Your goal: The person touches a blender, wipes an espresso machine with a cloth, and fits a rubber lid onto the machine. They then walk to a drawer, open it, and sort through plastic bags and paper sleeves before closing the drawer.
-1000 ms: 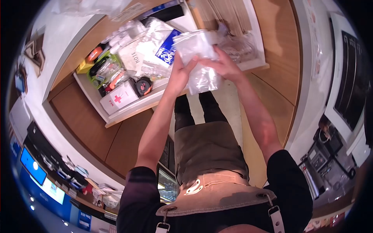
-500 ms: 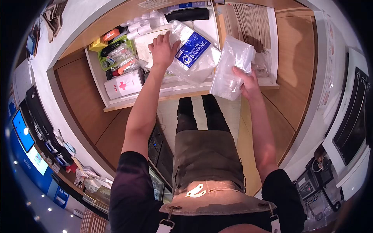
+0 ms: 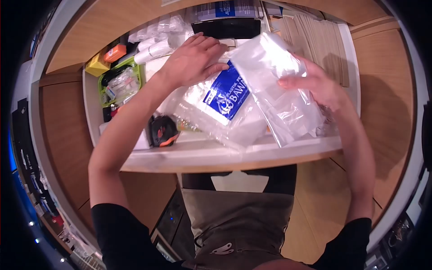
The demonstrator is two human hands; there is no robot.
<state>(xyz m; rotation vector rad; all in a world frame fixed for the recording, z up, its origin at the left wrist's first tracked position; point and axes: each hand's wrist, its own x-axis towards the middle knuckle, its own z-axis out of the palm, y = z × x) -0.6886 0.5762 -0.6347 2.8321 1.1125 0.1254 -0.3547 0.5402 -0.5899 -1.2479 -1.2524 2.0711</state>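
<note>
My right hand [image 3: 317, 85] grips a folded stack of clear plastic bags [image 3: 274, 85], thumb on top and fingers behind. The stack is held over the right part of the open drawer [image 3: 252, 159]. Under its left edge lies a clear plastic packet with a blue "BAWANG" label [image 3: 227, 92]. My left hand [image 3: 195, 58] rests palm down at the packet's upper left, its fingers stretched out and its thumb by the label. A black case [image 3: 225, 28] lies just beyond the left fingertips.
A green basket [image 3: 140, 74] holds small wrapped items, with yellow [image 3: 98, 65] and orange boxes [image 3: 115, 53] behind. White rolls [image 3: 153, 50] lie near them. Brown paper envelopes or bags [image 3: 315, 45] fill the right compartment. A black-and-orange item [image 3: 163, 130] sits near the drawer front.
The view has come closer to the drawer. My right hand has brought the clear bags inward over the drawer, partly covering the labelled packet. My left hand has shifted toward the packet's label.
</note>
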